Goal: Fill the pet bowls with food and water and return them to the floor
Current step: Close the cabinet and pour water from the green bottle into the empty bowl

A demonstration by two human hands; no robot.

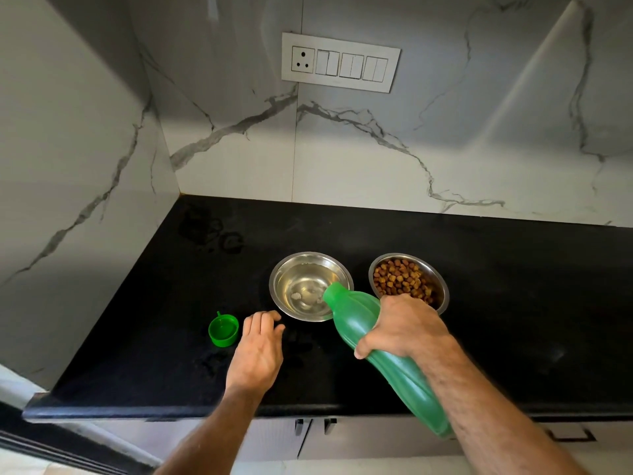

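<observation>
My right hand (404, 325) grips a translucent green plastic bottle (383, 354), smooth and faintly ribbed. Both round bowls, the one with water (310, 286) and the one with kibble (409, 282), are shiny polished steel. The open green cap (223, 330) is glossy plastic. The black stone counter (513, 303) looks speckled; the white marble-veined wall (376, 159) gleams.

Right hand (402, 325) curled in a grip, forearm angled down — left hand (258, 347) flat, fingers relaxed.
</observation>
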